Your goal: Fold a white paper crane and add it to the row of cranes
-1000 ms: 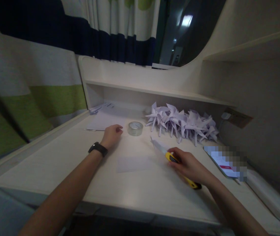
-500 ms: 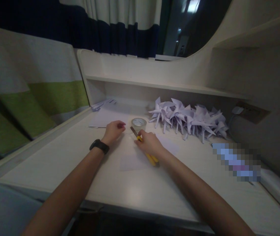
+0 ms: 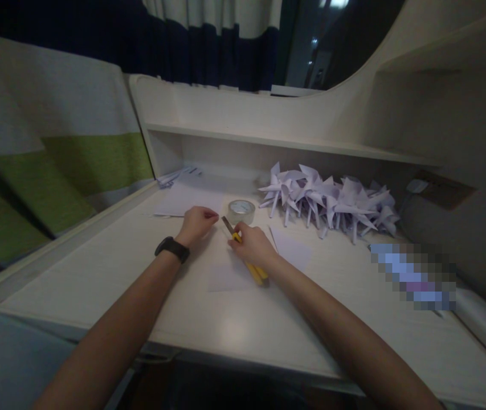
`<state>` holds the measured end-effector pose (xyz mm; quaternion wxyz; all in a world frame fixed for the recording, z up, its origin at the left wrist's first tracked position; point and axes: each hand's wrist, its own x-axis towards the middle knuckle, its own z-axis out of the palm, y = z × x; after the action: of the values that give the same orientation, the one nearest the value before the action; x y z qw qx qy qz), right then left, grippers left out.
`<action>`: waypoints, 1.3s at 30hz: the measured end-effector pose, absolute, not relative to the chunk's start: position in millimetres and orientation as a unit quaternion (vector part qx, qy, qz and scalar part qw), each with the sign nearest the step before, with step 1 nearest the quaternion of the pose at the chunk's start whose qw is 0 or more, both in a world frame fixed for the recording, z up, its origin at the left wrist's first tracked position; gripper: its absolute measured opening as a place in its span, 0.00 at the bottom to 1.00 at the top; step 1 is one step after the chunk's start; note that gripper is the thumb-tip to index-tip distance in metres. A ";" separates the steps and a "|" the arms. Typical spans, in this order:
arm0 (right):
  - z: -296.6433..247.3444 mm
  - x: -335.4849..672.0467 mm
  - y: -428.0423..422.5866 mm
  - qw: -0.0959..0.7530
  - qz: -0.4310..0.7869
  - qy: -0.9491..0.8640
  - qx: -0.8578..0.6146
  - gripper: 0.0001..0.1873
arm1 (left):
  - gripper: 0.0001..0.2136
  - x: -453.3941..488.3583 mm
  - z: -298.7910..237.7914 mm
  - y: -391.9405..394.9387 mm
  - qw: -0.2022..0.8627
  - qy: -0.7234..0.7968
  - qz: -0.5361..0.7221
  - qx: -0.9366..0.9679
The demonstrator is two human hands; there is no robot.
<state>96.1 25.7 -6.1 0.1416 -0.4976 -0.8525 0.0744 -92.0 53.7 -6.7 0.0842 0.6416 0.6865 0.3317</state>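
Observation:
My right hand (image 3: 253, 242) is closed around a yellow utility knife (image 3: 260, 276), its blade out and pointing up-left towards my left fingertips. My left hand (image 3: 197, 223), with a black watch on the wrist, has thumb and fingers pinched together. Anything between those fingertips is too small to make out. Just beyond the blade lies a roll of clear tape (image 3: 241, 212), flat on the desk. Under and beside my right hand are a pale sheet of paper (image 3: 228, 277) and another white paper piece (image 3: 291, 250).
A pile of white paper pinwheels (image 3: 328, 196) fills the back right beneath the shelf (image 3: 268, 140). Stacked white paper (image 3: 189, 193) lies at the back left. A blurred-out object (image 3: 411, 279) rests on the right of the desk (image 3: 208, 324).
My right hand and the knife have shifted slightly left, bringing the blade closer to my left fingertips. The left fingers are pinched more tightly. The camera view has tilted slightly.

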 end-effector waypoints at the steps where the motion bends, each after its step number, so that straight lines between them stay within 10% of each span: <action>1: -6.2 96.2 25.7 0.142 0.072 -0.854 -0.496 0.16 | 0.10 -91.8 -6.2 53.1 0.083 0.685 0.332 0.643; 27: 15.4 119.5 47.4 0.079 0.143 -0.880 -0.445 0.12 | 0.09 -94.0 -4.4 53.4 0.062 0.679 0.321 0.658; 33: 19.0 118.0 83.5 0.244 0.138 -0.814 -0.508 0.17 | 0.09 -94.2 -4.8 51.5 0.065 0.685 0.324 0.649; 39: 13.0 98.4 106.3 0.180 0.086 -0.841 -0.503 0.18 | 0.10 -95.4 -3.2 51.7 0.058 0.679 0.309 0.664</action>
<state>98.4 106.3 13.0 0.1796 -0.5026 -0.8412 0.0863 -95.4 51.7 -3.2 0.0583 0.6635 0.6789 0.3088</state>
